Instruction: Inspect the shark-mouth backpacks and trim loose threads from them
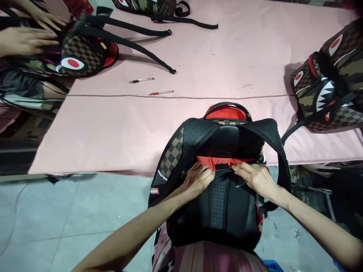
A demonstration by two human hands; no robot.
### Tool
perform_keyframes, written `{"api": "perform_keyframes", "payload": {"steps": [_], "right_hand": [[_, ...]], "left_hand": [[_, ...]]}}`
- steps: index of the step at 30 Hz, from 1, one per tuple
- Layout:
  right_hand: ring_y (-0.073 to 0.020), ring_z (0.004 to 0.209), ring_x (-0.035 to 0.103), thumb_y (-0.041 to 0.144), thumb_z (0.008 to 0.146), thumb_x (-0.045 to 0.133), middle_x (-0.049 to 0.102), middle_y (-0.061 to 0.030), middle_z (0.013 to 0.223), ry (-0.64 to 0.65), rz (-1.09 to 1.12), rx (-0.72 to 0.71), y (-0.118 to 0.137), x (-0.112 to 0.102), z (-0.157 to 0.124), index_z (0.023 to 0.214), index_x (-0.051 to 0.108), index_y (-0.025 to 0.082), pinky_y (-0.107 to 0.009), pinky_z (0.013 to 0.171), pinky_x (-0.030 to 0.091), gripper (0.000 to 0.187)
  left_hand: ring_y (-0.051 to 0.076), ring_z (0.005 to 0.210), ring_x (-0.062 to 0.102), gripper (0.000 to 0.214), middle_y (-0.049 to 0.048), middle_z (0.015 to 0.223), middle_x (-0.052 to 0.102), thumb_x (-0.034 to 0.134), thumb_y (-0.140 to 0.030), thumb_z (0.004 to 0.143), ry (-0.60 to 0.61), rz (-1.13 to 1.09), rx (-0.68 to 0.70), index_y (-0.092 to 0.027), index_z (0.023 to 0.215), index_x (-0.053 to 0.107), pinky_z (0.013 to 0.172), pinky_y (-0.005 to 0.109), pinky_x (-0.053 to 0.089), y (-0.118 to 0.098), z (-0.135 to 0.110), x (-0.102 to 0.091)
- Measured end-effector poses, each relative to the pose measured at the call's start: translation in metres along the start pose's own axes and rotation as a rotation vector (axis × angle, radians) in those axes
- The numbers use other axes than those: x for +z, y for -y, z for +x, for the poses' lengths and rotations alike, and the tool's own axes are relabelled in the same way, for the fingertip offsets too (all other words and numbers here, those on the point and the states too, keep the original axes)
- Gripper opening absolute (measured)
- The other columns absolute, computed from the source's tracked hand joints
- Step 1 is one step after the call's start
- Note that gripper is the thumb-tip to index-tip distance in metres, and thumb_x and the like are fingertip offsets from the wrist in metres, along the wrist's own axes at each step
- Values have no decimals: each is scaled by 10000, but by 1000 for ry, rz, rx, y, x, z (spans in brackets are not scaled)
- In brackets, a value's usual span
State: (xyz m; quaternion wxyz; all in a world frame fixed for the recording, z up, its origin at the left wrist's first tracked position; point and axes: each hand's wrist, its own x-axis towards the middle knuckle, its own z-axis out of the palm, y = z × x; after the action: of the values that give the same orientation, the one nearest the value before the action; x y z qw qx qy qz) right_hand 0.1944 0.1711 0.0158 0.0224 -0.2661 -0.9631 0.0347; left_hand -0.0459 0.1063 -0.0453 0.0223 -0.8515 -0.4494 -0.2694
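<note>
A black backpack [224, 204] with brown checkered sides and red lining lies back-panel up, half on the pink table [113, 128] and half on my lap. My left hand [198, 179] is closed, pinching the red edge of a back pocket opening [224, 161]. My right hand [255, 177] is closed on the same red edge from the right side. Both black shoulder straps [272, 136] arch over the upper part of the bag.
Two pens [141, 80] [161, 92] lie mid-table. Another person's hands [31, 32] rest on a similar backpack [82, 56] at far left. More matching backpacks [329, 90] sit at the right, and another backpack [147, 6] at the far edge. Grey floor [70, 215] lies below.
</note>
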Motion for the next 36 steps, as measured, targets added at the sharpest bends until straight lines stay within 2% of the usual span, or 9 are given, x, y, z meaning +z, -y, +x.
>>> {"api": "perform_keyframes", "payload": {"steps": [4,7,10,15,20,24,31,33,36], "right_hand": [[-228,819,643,417,900,503,643,-110,980,159,47,252,2,-23,36,1195,494,118,-303,660,479,420],[-225,826,654,370,915,472,670,-85,925,349,95,298,2,-24,58,1032,565,149,-272,609,437,267],[-204,803,666,350,897,494,694,-32,921,435,156,359,-3,-19,66,923,619,212,-249,565,380,188],[-210,787,671,364,831,578,719,-12,858,479,207,387,-11,-15,67,902,680,261,-247,568,361,161],[-201,825,673,362,826,585,724,-11,868,452,291,425,-15,-14,68,918,697,265,-242,608,392,174],[-204,788,674,374,816,596,722,-16,822,468,305,392,-16,-10,70,909,704,258,-244,596,390,183],[-198,820,678,373,817,595,731,4,858,466,401,442,-21,-7,72,900,705,273,-244,636,413,170],[-213,834,680,359,806,607,734,-14,861,464,363,428,-20,-8,74,892,712,260,-255,646,422,168],[-206,843,684,325,795,618,739,-25,851,461,386,433,-10,-12,74,875,725,249,-247,658,432,153]], "left_hand": [[103,735,514,208,-49,678,604,420,-152,933,77,3,-12,-201,843,601,743,275,353,1,-4,3],[109,720,495,175,-42,654,581,441,-147,923,88,22,-11,-187,851,595,723,277,348,1,-3,1],[115,719,490,167,-33,655,582,454,-151,917,55,17,-15,-180,836,598,711,279,348,1,-1,-1],[116,723,495,199,-25,653,585,441,-147,920,19,-10,-39,-179,814,607,706,280,358,2,2,-3],[116,705,501,216,-26,651,592,437,-151,920,21,-27,-49,-185,795,610,704,278,369,2,3,-4],[115,706,509,235,-27,671,610,422,-141,920,11,-32,-64,-193,794,613,721,273,379,2,5,-4],[124,754,531,239,-2,723,624,397,-121,914,102,-42,-90,-185,843,616,784,289,397,4,2,-3],[122,730,533,239,-4,710,623,396,-120,909,80,-59,-86,-183,850,620,770,280,407,4,3,-2],[125,671,535,279,-4,673,617,366,-103,896,-38,-65,-53,-184,854,630,719,273,418,-2,6,-4]]}}
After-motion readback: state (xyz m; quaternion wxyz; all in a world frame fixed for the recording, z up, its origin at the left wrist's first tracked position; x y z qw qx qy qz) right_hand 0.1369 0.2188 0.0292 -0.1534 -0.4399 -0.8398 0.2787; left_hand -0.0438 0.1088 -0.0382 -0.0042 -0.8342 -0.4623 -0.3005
